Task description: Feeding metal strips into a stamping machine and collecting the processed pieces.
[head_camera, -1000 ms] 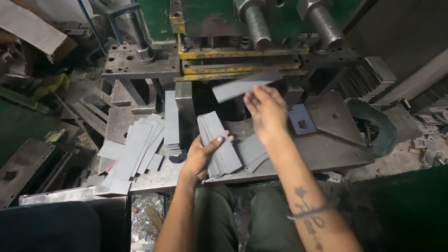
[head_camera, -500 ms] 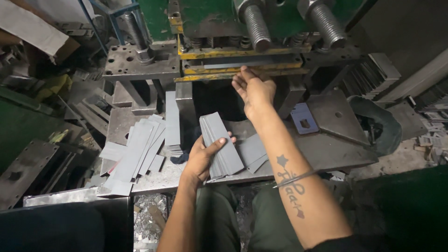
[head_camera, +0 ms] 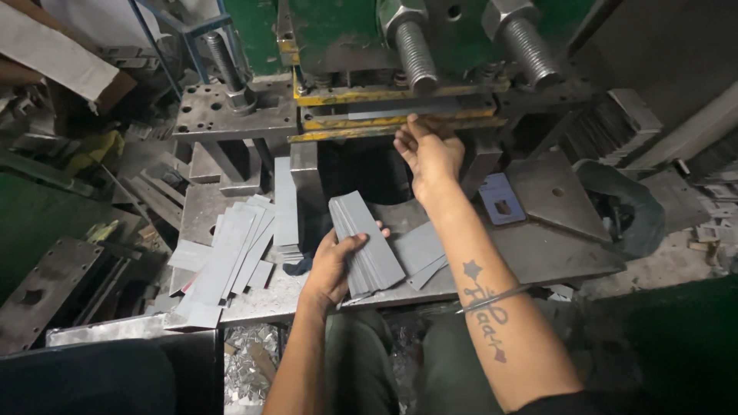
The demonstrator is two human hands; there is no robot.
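Note:
My left hand (head_camera: 332, 265) grips a stack of flat grey metal strips (head_camera: 367, 240), fanned slightly and held over the steel work table (head_camera: 553, 253). My right hand (head_camera: 427, 150) reaches forward to the yellow-edged slot of the press die (head_camera: 369, 115). Its fingertips rest on a grey metal strip (head_camera: 407, 109) lying inside that slot. Above the slot rise two thick threaded bolts (head_camera: 415, 54) on the green press body (head_camera: 338, 31).
Loose grey strips (head_camera: 231, 253) lie piled on the table's left part, with more flat pieces (head_camera: 419, 250) under my left hand. A small blue-grey punched plate (head_camera: 501, 198) and a triangular steel plate (head_camera: 555, 192) lie at right. Scrap metal (head_camera: 46, 284) crowds the left side.
My right hand has carried a single strip from above the stack forward into the die slot. The left hand has kept hold of the stack, almost still.

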